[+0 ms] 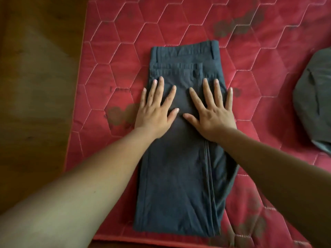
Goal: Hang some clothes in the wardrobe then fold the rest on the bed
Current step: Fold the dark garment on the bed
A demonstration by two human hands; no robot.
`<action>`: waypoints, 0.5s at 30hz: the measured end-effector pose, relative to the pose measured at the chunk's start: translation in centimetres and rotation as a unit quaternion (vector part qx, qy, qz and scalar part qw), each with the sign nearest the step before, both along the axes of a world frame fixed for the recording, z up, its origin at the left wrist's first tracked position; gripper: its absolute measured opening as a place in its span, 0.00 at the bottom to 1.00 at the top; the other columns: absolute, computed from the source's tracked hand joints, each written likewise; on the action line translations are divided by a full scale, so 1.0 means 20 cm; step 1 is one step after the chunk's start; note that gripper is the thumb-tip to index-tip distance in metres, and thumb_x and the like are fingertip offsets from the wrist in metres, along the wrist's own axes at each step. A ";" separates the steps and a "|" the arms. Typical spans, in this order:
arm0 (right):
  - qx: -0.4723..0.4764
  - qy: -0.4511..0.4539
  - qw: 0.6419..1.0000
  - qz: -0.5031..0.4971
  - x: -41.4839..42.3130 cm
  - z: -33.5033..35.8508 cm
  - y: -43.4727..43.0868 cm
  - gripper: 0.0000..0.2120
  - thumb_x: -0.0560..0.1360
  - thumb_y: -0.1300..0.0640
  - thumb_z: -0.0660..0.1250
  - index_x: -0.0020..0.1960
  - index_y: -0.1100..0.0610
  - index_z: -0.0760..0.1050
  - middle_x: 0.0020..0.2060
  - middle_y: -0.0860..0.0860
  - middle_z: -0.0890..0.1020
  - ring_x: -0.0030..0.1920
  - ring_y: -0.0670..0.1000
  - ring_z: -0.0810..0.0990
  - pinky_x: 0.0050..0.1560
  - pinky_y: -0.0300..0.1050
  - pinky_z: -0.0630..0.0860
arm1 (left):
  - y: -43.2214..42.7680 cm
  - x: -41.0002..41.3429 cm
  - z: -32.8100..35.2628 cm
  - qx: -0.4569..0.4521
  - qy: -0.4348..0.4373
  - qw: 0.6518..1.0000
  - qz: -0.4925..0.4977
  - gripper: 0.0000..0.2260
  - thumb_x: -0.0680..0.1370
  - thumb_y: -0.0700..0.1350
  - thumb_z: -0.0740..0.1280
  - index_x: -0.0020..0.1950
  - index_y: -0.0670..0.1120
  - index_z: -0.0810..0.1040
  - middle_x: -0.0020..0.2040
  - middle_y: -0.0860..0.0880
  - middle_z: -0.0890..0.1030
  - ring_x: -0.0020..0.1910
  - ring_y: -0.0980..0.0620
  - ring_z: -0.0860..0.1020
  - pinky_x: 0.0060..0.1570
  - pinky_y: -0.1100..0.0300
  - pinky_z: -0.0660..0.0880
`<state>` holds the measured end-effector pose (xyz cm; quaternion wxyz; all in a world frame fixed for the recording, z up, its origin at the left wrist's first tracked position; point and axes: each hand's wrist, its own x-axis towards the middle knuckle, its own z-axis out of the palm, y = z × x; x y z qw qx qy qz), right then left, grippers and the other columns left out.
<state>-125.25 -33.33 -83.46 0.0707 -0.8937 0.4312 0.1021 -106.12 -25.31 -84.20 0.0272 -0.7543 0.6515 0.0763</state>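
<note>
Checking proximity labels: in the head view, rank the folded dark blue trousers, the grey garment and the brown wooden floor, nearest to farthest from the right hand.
1. Folded dark blue trousers: directly under the right hand, which lies flat on them.
2. Grey garment: off to the right, on the red quilted mattress.
3. Brown wooden floor: far left, past the mattress edge.

This looks like a bedroom in a home. A red quilted mattress [125, 33] with hexagon stitching (marked by several dark stains) fills most of the view, with brown wood-grained floor [35, 86] along its left side. On it lie folded dark trousers [179, 176], and a grey garment [315, 104] lies at the right edge.
</note>
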 end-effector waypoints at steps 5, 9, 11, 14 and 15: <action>0.028 -0.006 0.999 -0.029 0.01 -0.01 -0.03 0.36 0.79 0.27 0.43 0.82 0.42 0.49 0.82 0.55 0.45 0.82 0.59 0.39 0.77 0.69 0.42 | -0.05 0.03 0.01 -0.015 0.000 1.000 0.011 0.27 0.82 0.59 0.54 0.80 0.52 0.62 0.81 0.39 0.55 0.80 0.40 0.53 0.78 0.39 0.51; -0.014 -0.078 0.996 -0.037 0.15 0.01 -0.26 0.33 0.82 0.34 0.50 0.82 0.48 0.55 0.82 0.58 0.45 0.82 0.59 0.41 0.78 0.68 0.44 | -0.35 0.12 0.05 -0.050 -0.005 0.999 0.011 0.27 0.83 0.59 0.53 0.81 0.53 0.57 0.82 0.40 0.50 0.81 0.38 0.47 0.78 0.37 0.48; -0.021 -0.064 0.998 -0.014 0.21 -0.03 -0.38 0.36 0.81 0.31 0.44 0.83 0.47 0.47 0.82 0.56 0.42 0.81 0.58 0.37 0.79 0.66 0.41 | -0.46 0.15 -0.01 -0.032 -0.007 0.999 0.011 0.29 0.83 0.61 0.51 0.82 0.56 0.50 0.83 0.42 0.47 0.81 0.40 0.43 0.77 0.37 0.46; -0.032 -0.065 0.997 -0.009 0.21 -0.11 -0.43 0.37 0.80 0.29 0.41 0.83 0.47 0.44 0.83 0.55 0.44 0.82 0.57 0.38 0.79 0.65 0.42 | -0.49 0.17 -0.09 -0.042 0.007 0.999 0.021 0.29 0.82 0.62 0.49 0.82 0.57 0.52 0.83 0.43 0.50 0.82 0.41 0.47 0.78 0.38 0.48; -0.030 -0.065 0.997 -0.006 0.21 -0.12 -0.43 0.38 0.80 0.29 0.41 0.83 0.47 0.44 0.83 0.55 0.44 0.82 0.57 0.38 0.79 0.65 0.42 | -0.49 0.18 -0.10 -0.039 0.011 0.999 0.019 0.29 0.82 0.62 0.49 0.82 0.57 0.51 0.83 0.44 0.50 0.82 0.41 0.47 0.78 0.38 0.48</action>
